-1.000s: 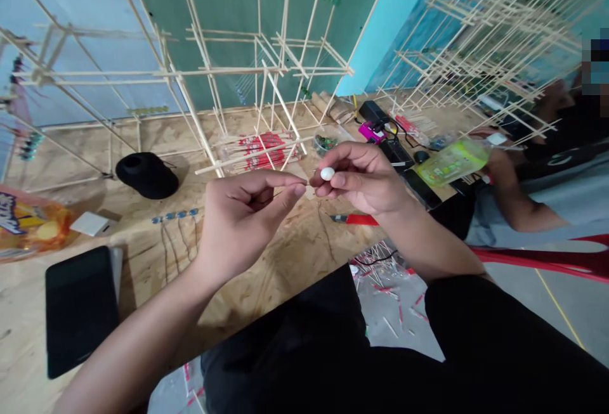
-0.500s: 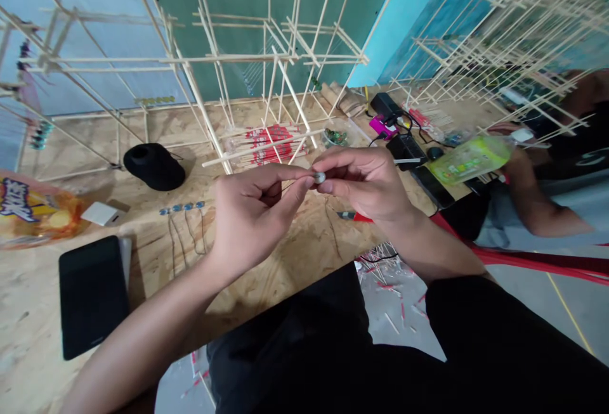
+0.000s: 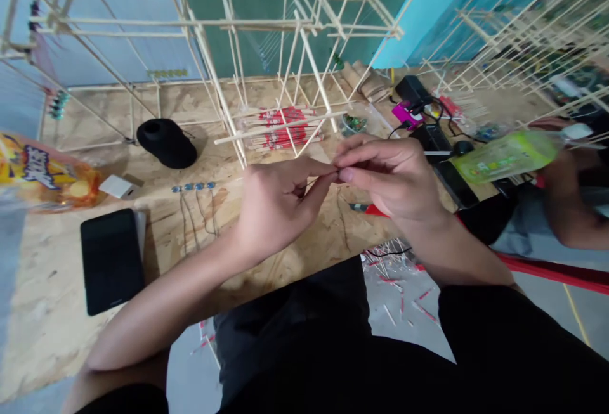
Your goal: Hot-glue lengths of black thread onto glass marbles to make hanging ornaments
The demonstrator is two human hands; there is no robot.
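My left hand (image 3: 280, 205) is pinched shut, thumb against index finger, with a short bit of thin cord (image 3: 311, 182) showing at its grip. Tip to tip with it, my right hand (image 3: 397, 176) pinches a small, pale round bead, now hidden behind the fingertips. Both hands are held above the front of the wooden table (image 3: 266, 262). To their left, several blue beads (image 3: 189, 187) lie in a row, with thin cords (image 3: 193, 227) trailing from them. Another thin cord (image 3: 343, 217) lies on the board below my hands.
Thin-stick frames (image 3: 266, 23) rise behind. Around lie red-wrapped stick packs (image 3: 285, 127), a bead cup (image 3: 353, 124), a black pouch-like object (image 3: 166, 142), a phone (image 3: 111, 262), a snack bag (image 3: 47, 173), a red-handled tool (image 3: 375, 210) and power adapters (image 3: 413, 92). A co-worker's arm (image 3: 571, 205) is at right.
The view has shifted, so the table things sit farther right and higher. The pale bead, visible between my fingertips before, is now covered by them; both hands remain pinched together.
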